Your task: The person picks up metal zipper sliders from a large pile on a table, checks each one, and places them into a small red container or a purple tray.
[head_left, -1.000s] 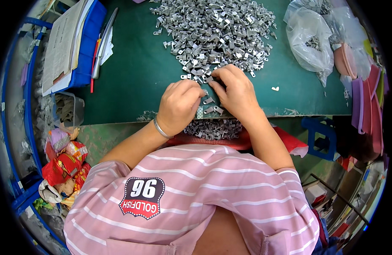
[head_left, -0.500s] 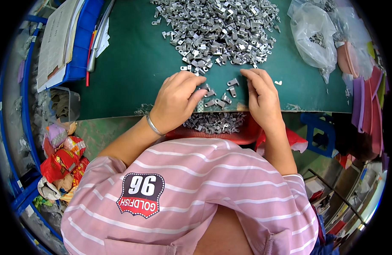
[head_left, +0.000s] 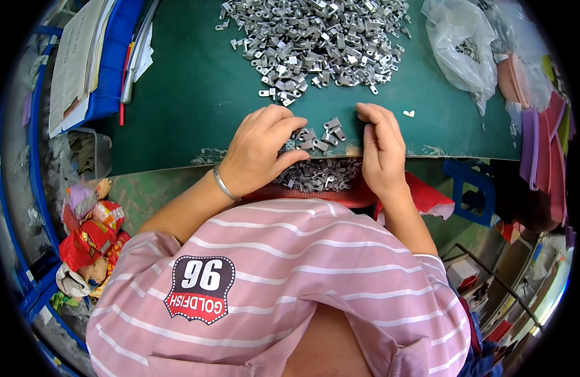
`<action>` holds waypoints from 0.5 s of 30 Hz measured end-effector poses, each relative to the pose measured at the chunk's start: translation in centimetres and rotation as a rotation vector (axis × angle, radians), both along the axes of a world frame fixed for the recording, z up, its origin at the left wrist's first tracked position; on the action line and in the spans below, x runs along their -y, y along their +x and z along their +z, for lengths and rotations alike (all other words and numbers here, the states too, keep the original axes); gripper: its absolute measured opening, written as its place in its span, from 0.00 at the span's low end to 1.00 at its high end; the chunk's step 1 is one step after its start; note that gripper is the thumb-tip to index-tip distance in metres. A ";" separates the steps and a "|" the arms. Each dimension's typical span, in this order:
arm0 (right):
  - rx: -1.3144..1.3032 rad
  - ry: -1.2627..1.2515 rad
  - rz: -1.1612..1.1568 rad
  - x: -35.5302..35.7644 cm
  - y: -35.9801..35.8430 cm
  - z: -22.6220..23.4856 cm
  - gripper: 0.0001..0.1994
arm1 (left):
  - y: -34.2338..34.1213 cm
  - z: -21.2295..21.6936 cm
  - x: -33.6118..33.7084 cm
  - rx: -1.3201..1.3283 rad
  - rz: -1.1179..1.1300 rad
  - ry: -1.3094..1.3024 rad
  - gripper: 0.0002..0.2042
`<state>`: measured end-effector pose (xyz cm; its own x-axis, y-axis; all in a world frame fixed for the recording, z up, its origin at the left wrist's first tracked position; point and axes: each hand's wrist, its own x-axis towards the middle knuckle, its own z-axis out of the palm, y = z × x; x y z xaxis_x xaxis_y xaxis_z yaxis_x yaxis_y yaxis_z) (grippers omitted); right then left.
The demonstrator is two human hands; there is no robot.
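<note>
Several small grey metal brackets [head_left: 333, 132] lie on the green tabletop at its near edge, between my two hands. My left hand [head_left: 263, 147] curls around their left side, its thumb and fingers apart; some brackets are partly hidden by its fingertips. To their right, my right hand [head_left: 383, 146] rests on edge with fingers stretched forward and slightly bent, nothing visible in it. Just below the table edge, a red basket [head_left: 340, 200] holds many similar metal brackets [head_left: 318, 176]. A large heap of the same brackets [head_left: 321, 47] covers the far middle of the table.
At the far right sits a clear plastic bag [head_left: 456, 47] with metal parts inside. A blue tray [head_left: 110, 81] with papers stands at the left beside a red pen [head_left: 123, 94]. A small white scrap [head_left: 408, 114] lies right of my hand. A blue stool [head_left: 469, 188] stands below the table.
The loose brackets between my hands have moved closer together, toward my left hand and the near edge. My right hand has shifted slightly left. My left hand stays almost in place.
</note>
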<state>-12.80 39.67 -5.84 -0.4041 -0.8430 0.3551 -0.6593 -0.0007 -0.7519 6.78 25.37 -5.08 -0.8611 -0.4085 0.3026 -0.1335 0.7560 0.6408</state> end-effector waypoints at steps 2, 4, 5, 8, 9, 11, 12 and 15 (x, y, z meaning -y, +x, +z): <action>0.012 0.025 -0.012 -0.6 0.0 0.3 0.12 | 0.0 0.0 0.0 -0.001 -0.002 0.000 0.23; -0.046 0.009 0.012 -0.6 0.2 0.4 0.08 | 0.0 -0.2 -0.1 0.002 0.010 -0.001 0.24; -0.142 0.036 0.044 -0.4 0.4 0.7 0.08 | -0.1 -0.2 -0.1 0.004 0.010 -0.001 0.24; -0.239 0.071 0.053 -0.4 0.6 0.2 0.09 | -0.3 0.0 -0.1 -0.011 -0.002 -0.026 0.24; -0.183 0.061 0.060 -0.2 0.5 0.3 0.08 | -0.3 0.1 -0.3 -0.031 0.030 0.047 0.24; -0.135 0.045 0.076 0.0 0.5 0.7 0.07 | -0.3 0.4 -0.7 -0.059 0.067 0.114 0.23; -0.020 0.022 0.127 0.4 0.8 1.2 0.07 | -0.5 0.8 -0.9 -0.135 0.038 0.237 0.21; 0.153 -0.033 0.297 1.1 2.0 2.7 0.07 | -1.3 0.7 -0.5 -0.259 -0.086 0.323 0.12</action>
<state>-10.81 38.52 -3.17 -0.1929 -0.9211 0.3382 -0.5064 -0.2017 -0.8383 5.45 25.89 -4.34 -0.8085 -0.4481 0.3815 0.1178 0.5119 0.8509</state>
